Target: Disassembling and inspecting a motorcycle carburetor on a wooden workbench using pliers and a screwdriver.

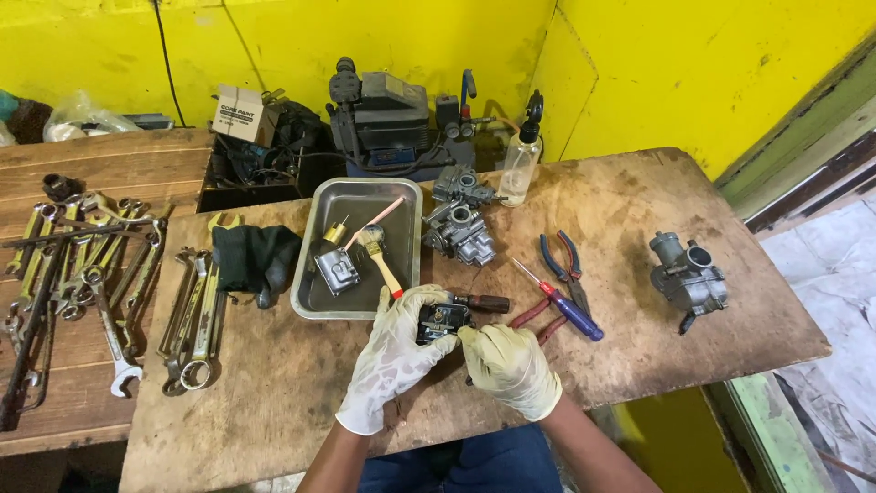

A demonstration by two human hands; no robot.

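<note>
Both my hands wear pale latex gloves. My left hand [394,354] grips a small dark carburetor part [442,320] from the left, just above the wooden table [274,383]. On the part's right and lower side, my right hand [511,367] closes its fingers against it. A dark-handled screwdriver [482,302] lies right behind the part. A metal tray [356,306] beside my left hand holds a float bowl [337,270], a brass piece and a paint brush [379,256].
Two carburetors [459,228] sit behind the tray, another carburetor [687,277] lies far right. Blue-handled pliers [564,265], red pliers and a blue-handled screwdriver [566,306] lie right of my hands. A dark rag [255,257], several wrenches [109,274], a spray bottle [519,164] and a compressor [388,119] stand behind.
</note>
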